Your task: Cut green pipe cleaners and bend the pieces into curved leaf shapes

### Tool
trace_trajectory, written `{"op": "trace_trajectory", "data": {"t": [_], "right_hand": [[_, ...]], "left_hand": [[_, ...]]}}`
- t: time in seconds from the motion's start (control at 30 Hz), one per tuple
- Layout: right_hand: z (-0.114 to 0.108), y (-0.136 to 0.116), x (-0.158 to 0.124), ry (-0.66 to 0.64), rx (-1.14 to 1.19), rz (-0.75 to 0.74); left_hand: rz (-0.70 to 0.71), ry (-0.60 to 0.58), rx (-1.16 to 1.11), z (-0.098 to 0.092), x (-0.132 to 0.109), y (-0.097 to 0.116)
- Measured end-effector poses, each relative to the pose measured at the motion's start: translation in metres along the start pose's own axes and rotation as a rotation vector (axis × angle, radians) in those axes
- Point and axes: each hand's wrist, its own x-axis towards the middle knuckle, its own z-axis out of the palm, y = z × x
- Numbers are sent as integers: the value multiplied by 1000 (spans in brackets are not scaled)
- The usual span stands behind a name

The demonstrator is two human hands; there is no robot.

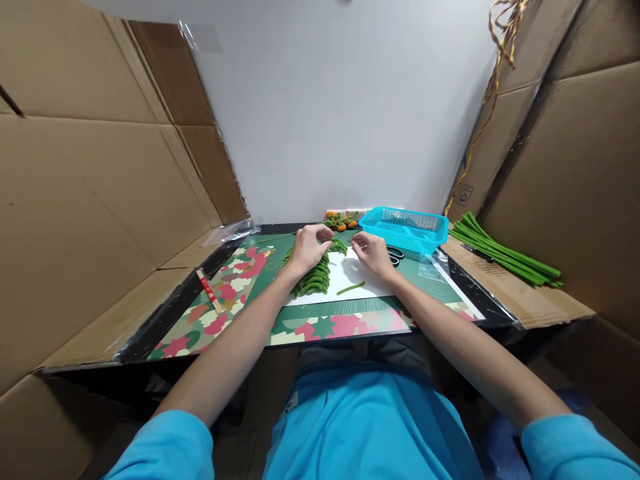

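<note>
My left hand is curled over the upper part of a pile of short, curved green chenille stems. Facing it across a small gap, my right hand has its fingers bent toward the thumb above a white sheet. Whatever either hand pinches is too small to make out. Between the hands lie several bent green pieces. One short, straight green stem rests on the sheet nearer to me. Black-handled scissors lie beside my right hand, partly hidden by it.
Behind the hands are orange-and-green chenille flowers and a blue plastic basket. Long green stems lie in a bundle at right, with a black pen. A red-wrapped stick is at left. Cardboard walls flank the table.
</note>
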Motion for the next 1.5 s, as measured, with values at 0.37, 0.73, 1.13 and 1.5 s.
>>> {"op": "trace_trajectory", "data": {"t": [0.37, 0.73, 1.13, 1.5], "right_hand": [[21, 13, 21, -213, -330, -145], [20, 27, 21, -330, -269, -156], [13, 39, 25, -145, -56, -45], [14, 34, 25, -200, -79, -36]], "left_hand": [[31, 44, 154, -11, 2, -16], [5, -62, 242, -2, -5, -9], [64, -262, 364, 9, 1, -6], [34, -309, 427, 14, 7, 2]]}}
